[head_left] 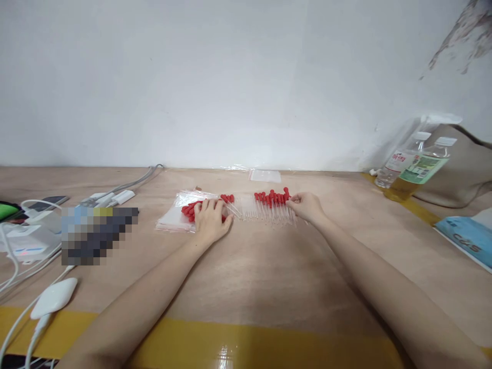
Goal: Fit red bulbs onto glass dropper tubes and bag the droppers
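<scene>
Glass droppers with red rubber bulbs (271,197) lie side by side on the table, their clear tubes pointing toward me. At the right end of this row, my right hand (308,206) pinches a dropper between thumb and fingertips. Farther left, my left hand (211,219) rests over a heap of red-bulbed droppers (188,210), fingers spread and thumb apart. It partly covers the heap, which lies on a stack of clear plastic bags (172,219). A few more red bulbs (227,198) show just beyond my left fingers, and clear tubes (248,209) lie between my hands.
Two plastic bottles (417,171) and a grey-brown bag (453,169) stand at the back right, near a blue tissue pack (463,238). Chargers (28,241), cables and a white puck-shaped device (54,297) lie on the left. A white wall (230,87) rises behind the table.
</scene>
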The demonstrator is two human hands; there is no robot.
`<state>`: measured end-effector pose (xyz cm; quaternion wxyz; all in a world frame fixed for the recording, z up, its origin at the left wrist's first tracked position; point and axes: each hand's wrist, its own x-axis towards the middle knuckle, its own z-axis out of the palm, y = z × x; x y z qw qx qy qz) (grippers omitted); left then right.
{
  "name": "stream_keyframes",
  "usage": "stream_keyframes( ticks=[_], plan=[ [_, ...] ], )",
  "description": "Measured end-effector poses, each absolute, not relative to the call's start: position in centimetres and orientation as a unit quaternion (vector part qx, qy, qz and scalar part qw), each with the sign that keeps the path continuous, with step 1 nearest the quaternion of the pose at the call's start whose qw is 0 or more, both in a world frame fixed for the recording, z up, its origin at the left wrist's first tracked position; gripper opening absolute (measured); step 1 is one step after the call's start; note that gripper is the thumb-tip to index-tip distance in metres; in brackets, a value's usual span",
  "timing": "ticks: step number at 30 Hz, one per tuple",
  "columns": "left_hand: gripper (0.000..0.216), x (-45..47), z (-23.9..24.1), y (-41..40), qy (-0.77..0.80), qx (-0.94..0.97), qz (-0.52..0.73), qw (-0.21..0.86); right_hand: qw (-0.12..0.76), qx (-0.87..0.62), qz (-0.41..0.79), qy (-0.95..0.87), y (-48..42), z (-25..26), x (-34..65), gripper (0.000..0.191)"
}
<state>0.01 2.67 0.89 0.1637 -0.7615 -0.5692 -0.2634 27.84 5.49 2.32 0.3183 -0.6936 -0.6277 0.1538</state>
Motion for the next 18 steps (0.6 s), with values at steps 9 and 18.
stream_keyframes(
  ticks=[9,18],
  plan=[
    [0.025,-2.0,2.3,3.5,-0.544,-0.814,-0.161,0.124,0.300,-0.702,0.104,-0.638,6.8,0.8,26.5,0.024],
    [0.017,-2.3,2.7,3.9,-0.496,-0.845,-0.186,0.074,0.241,-0.755,0.123,-0.597,5.3,0.7,31.5,0.023]
  ],
)
